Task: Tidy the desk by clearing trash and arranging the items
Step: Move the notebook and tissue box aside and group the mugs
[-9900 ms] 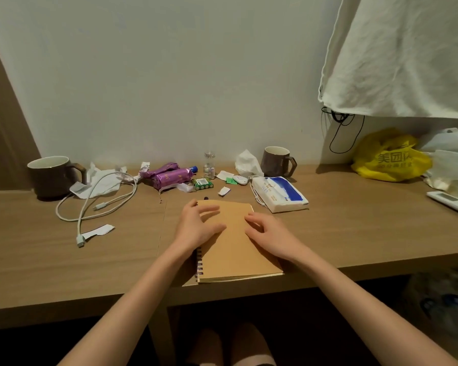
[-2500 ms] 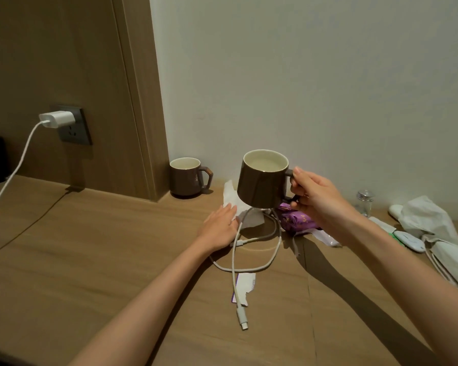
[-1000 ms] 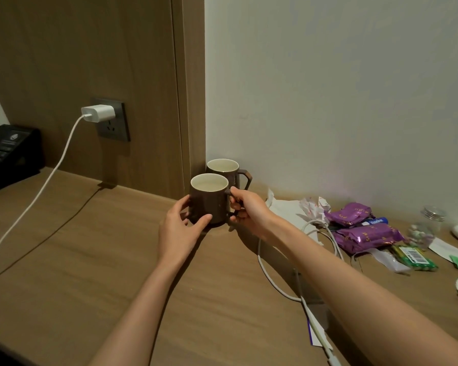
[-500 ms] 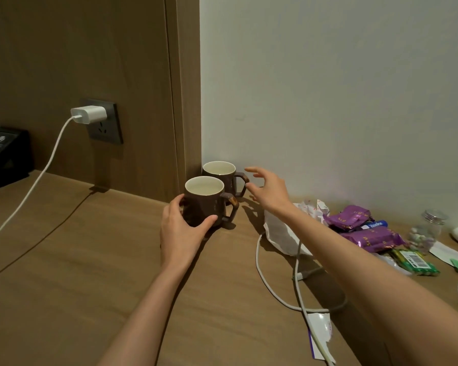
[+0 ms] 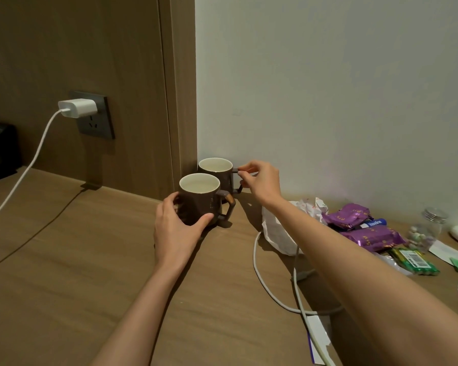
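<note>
Two brown mugs with pale insides stand side by side on the wooden desk, in the corner where the wood panel meets the white wall. My left hand cups the body of the near mug, thumb on one side and fingers on the other. My right hand pinches the handle of the far mug between thumb and fingertips. Both mugs stand upright and look empty.
A white cable loops across the desk under my right arm. Crumpled white paper, purple wrappers, a green battery pack, a small jar and paper scraps lie right. A white charger sits in the wall socket.
Since half a second ago my right hand has closed its fingertips on the far mug's handle. My left hand stays on the near mug, which stands where it was set down.
</note>
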The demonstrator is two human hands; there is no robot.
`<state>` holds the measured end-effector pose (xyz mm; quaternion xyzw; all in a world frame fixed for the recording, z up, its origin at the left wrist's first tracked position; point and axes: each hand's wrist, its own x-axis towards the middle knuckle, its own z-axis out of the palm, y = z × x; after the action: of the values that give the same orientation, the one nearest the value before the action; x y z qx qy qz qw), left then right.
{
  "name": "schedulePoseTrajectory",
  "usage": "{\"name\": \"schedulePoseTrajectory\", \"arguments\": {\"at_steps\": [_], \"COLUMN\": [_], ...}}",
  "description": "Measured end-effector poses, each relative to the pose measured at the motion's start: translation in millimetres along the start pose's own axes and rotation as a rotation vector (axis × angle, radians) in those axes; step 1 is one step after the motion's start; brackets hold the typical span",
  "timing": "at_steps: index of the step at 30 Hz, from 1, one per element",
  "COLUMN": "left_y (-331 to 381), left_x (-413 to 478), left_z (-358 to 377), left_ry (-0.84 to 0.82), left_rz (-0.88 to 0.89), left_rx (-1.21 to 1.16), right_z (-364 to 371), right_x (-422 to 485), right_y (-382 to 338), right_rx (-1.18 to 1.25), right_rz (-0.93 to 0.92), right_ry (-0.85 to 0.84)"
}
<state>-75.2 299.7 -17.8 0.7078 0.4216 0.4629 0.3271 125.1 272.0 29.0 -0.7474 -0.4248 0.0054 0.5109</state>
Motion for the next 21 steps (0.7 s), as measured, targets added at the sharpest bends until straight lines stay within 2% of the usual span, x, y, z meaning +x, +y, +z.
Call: {"name": "schedulePoseTrajectory", "arguments": {"at_steps": [6,12,17,21], "left_y": [-0.7,0.8,12.1,24.1], "left_x": [1.3,0.1,-8.3,-22.9], "left_z": [-1.8,-3.3,-9.5,-16.2], "left_ry": [-0.007,-0.030,-0.016,0.083], "left_rz": [0.006,0.001,-0.003,0.122], "left_rx": [0.046,0.069,0.137,0.119], "right_z": [-3.5,-25.7,-79.2,-133.9], "right_x": [-0.4,-19.5,-47.6,-76.1], "right_y": [-2.4,-17.2,-27.8,-29.3], "right_rx": [0.007,-0.044,-0.074,-0.090], "right_rz": [0.040,0.021,-0.095,-0.127], "right_ry": [-0.081,-0.287,-0.317,-0.292]}}
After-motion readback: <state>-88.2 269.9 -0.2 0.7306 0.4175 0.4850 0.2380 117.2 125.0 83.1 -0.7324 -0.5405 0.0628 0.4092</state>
